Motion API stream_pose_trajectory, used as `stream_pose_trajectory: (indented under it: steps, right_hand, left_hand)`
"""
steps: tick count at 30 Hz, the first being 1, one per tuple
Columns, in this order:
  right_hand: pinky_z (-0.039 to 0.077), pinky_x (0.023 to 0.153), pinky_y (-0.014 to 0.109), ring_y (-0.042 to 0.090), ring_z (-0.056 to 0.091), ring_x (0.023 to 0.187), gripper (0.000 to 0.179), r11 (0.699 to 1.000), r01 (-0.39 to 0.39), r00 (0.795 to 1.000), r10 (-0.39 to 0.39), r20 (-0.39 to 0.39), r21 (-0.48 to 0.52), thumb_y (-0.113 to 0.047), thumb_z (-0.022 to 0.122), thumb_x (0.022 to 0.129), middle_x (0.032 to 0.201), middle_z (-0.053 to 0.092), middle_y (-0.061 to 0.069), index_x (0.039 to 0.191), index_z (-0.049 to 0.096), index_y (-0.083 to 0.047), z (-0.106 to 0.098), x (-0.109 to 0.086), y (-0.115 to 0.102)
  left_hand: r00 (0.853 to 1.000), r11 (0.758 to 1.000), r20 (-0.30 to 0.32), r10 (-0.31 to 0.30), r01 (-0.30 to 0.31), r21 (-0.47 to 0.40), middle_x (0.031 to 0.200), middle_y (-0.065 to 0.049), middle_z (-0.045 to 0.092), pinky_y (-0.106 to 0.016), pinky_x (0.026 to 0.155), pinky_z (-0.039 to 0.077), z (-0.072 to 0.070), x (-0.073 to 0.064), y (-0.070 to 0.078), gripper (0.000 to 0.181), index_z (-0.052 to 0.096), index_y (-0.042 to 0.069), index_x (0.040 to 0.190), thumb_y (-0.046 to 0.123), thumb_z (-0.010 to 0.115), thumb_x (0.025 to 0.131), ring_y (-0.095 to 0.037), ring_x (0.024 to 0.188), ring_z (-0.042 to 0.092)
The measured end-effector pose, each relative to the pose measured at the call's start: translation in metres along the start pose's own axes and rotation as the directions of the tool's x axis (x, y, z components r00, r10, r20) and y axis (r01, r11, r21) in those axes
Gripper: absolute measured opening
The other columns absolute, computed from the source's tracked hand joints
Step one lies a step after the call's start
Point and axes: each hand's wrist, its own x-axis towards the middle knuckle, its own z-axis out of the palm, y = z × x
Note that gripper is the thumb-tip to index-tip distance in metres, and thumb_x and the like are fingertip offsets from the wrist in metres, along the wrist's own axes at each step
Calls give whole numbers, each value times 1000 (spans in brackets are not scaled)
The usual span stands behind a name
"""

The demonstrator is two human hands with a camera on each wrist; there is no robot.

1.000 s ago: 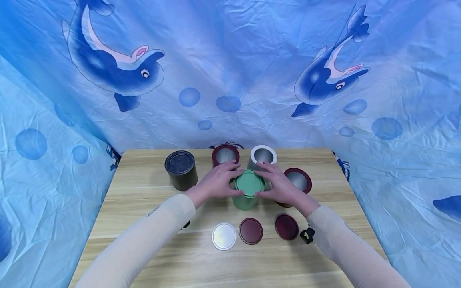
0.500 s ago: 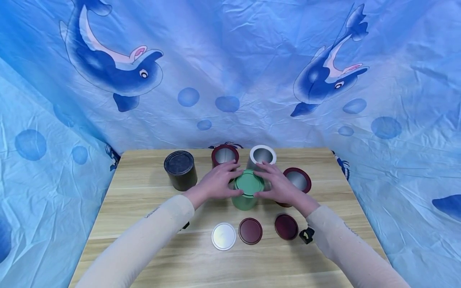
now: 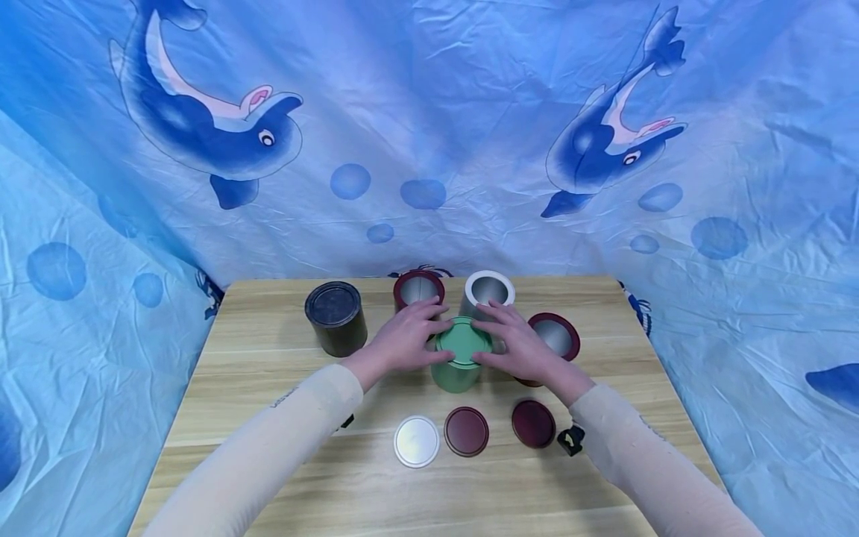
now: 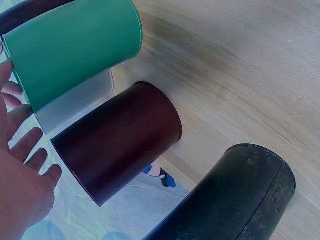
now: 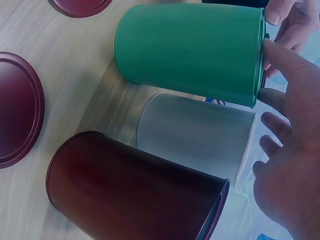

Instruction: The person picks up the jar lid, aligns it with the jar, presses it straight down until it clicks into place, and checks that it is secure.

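A green can (image 3: 456,379) stands upright in the middle of the table with a green lid (image 3: 463,341) on its top. My left hand (image 3: 411,337) holds the lid's left edge between thumb and fingers. Opposite it, my right hand (image 3: 515,343) holds the right edge, thumb toward me. The right wrist view shows fingertips right at the rim of the green can (image 5: 190,50); the lid is mostly hidden there. Behind the green can are an open dark red can (image 3: 419,287) and an open white can (image 3: 490,287). Another open dark red can (image 3: 555,335) stands to the right.
A black can (image 3: 337,317) with its lid on stands at the left. In front of the green can lie a white lid (image 3: 417,441) and two dark red lids (image 3: 466,431), (image 3: 533,424). A blue dolphin-print curtain (image 3: 429,149) encloses the wooden table (image 3: 376,492).
The green lid's front edge sits more evenly on the can than before. My right thumb has shifted slightly up at the rim; both hands otherwise stay in place.
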Motion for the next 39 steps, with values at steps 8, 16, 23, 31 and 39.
stream_pose_trajectory:
  steps: [8, 16, 23, 31, 39]
  right_hand:
    - [19, 129, 65, 46, 27, 159, 60, 1000, 8, 1000, -8, -11, 1, -33, 87, 91, 165, 46, 19, 140, 70, -3, -1, 1, 2]
    - [19, 129, 66, 47, 27, 159, 59, 1000, 7, 1000, -7, -5, -3, -35, 87, 92, 165, 46, 19, 139, 71, -3, -1, 1, 4]
    - [18, 128, 67, 48, 26, 159, 60, 1000, -5, 1000, 5, 7, -2, -34, 88, 91, 165, 45, 19, 138, 71, -2, -1, 3, 2]
    - [20, 127, 69, 49, 27, 158, 58, 1000, -12, 1000, 12, 8, -6, -32, 88, 90, 164, 46, 21, 135, 71, -1, 1, 6, 1]
    - [26, 124, 71, 50, 22, 159, 58, 998, -49, 999, 49, 2, 31, -29, 90, 88, 167, 43, 20, 136, 72, -1, 0, 7, 1]
  left_hand:
    - [1000, 1000, 5, -8, 8, 7, 164, -10, 49, -53, 129, 29, 1, 2, -1, 68, 65, 17, 150, 59, 72, 97, -33, 160, 31]
    - [1000, 1000, 24, -18, 17, 9, 164, -11, 49, -54, 130, 28, 0, 4, 0, 66, 65, 18, 150, 59, 72, 98, -34, 161, 30]
    - [998, 999, 40, -37, 36, 28, 164, -9, 50, -54, 129, 29, -3, 5, 4, 66, 67, 19, 148, 60, 73, 97, -34, 161, 29]
    - [997, 996, 38, -72, 70, 53, 159, -14, 55, -53, 129, 29, -6, 12, 11, 63, 73, 16, 140, 55, 83, 91, -39, 158, 34]
    - [992, 993, 56, -110, 108, 50, 159, -15, 55, -50, 130, 29, -11, 14, 15, 62, 74, 17, 139, 52, 85, 89, -40, 157, 35]
